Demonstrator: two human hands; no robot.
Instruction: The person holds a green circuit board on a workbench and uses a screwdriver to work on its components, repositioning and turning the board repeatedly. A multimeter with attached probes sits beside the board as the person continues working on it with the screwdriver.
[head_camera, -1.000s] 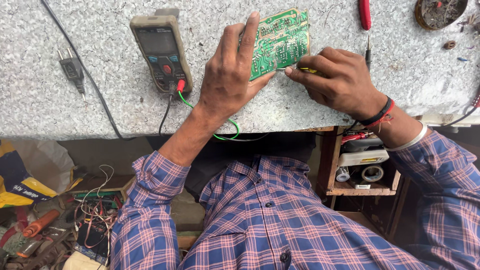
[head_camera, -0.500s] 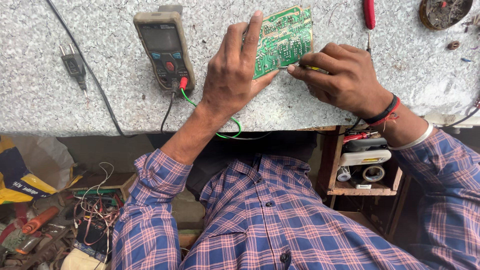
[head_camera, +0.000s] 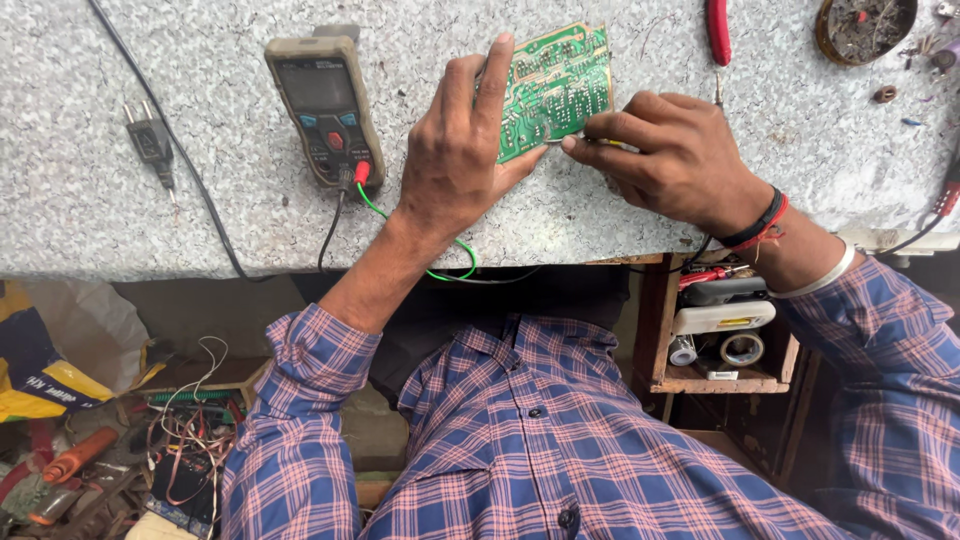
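One speckled grey stone worktop (head_camera: 120, 230)

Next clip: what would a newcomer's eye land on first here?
The green circuit board, top centre of the speckled bench, held tilted by the left hand. The right hand presses a thin probe to its lower edge. Left of the hands lies a multimeter with red and green leads plugged in.

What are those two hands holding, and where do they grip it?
The left hand grips the green circuit board by its left edge. The right hand pinches a thin probe near its tip, against the board.
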